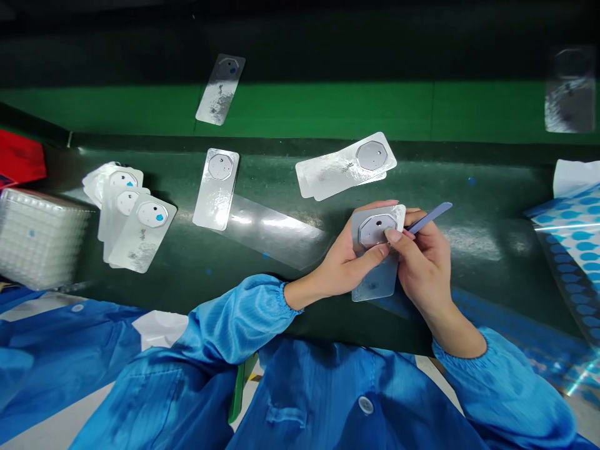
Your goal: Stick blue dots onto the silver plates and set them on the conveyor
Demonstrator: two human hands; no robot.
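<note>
A silver rectangular plate point(376, 286) with an octagonal outline near its top is gripped in my left hand point(344, 259), its thumb lying across the front. My right hand point(424, 262) presses its thumb on the plate beside the octagon. A flat purple-blue stick point(434, 215) sticks out to the upper right from between my right fingers. Just beyond my hands lie overlapping silver plates point(335, 175). Whether anything small sits under my right thumb is hidden.
At left are a pile of plates with blue dots point(140, 240), a clear ridged plastic tray stack point(42, 237) and a red object point(19, 156). A single plate point(213, 200) and clear film point(276, 234) lie mid-table. Plates rest on the green strip point(328, 109). Blue-dotted sheets point(574, 228) lie right.
</note>
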